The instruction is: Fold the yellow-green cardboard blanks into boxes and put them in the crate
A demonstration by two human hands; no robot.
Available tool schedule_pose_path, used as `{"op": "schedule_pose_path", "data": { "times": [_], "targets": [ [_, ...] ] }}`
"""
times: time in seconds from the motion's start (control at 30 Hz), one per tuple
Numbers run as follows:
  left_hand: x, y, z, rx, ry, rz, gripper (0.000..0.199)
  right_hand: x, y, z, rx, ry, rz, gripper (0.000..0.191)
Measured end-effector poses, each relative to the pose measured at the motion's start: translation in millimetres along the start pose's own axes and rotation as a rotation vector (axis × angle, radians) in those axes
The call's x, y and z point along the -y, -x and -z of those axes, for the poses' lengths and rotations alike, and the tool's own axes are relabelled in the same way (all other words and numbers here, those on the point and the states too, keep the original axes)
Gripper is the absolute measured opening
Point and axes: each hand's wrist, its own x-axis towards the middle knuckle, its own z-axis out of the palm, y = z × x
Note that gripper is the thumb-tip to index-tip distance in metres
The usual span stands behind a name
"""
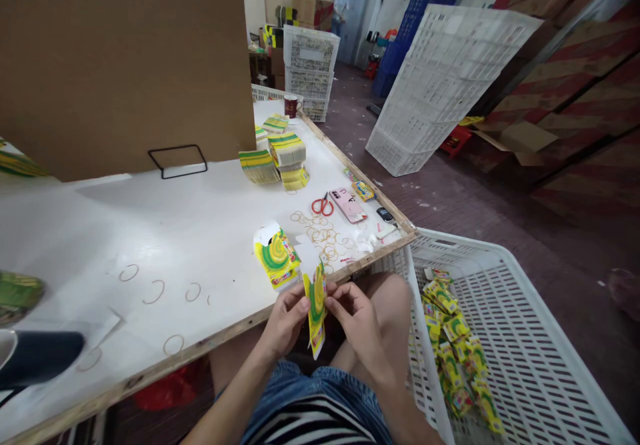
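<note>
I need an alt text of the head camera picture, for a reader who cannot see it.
The camera wearer's left hand and right hand hold a yellow-and-green carton at the edge of a white table. On the table lie similar cartons, rubber bands, red-handled scissors and a pink phone. To the right, a white crate holds more yellow packs.

carton (317, 303): yellow, green swirl | scissors (324, 202): red handles | phone (347, 205): pink | shirt (315, 425): black-white stripes

packing workshop: white plastic crates (450, 85) and blue crates (410, 25) stacked on scuffed floor (345, 131), cardboard cartons (585, 105) piled at right; bundled yellow-green packets (287, 149), loose rubber bands (325, 235) on wood-edged desk (175, 245); big plastic basket (540, 338) of small packs (456, 328) alongside.
</note>
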Motion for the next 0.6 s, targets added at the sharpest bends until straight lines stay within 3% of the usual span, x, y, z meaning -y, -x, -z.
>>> {"op": "schedule_pose_path", "data": {
  "times": [0.1,0.2,0.27,0.43,0.6],
  "targets": [
    [-0.7,1.4,-1.4,-0.022,0.002,0.059,0.056,13.4,0.1,4.9,-0.049,0.285,0.282,0.016],
    [-0.4,3.5,-4.0,-0.005,0.015,0.095,0.053,28.7,0.7,7.3,0.163,0.407,0.454,0.033],
    [0.3,5.1,-4.7,-0.009,0.021,0.091,0.052,33.7,1.8,7.1,0.245,0.422,0.470,0.032],
    [4.4,9.5,-3.6,-0.008,-0.019,0.107,0.057,29.0,5.7,4.2,0.207,0.367,0.381,0.022],
    [9.9,10.3,-0.2,0.000,-0.009,0.105,0.049,23.6,6.4,-0.2,0.190,0.318,0.357,0.019]
  ]
}}
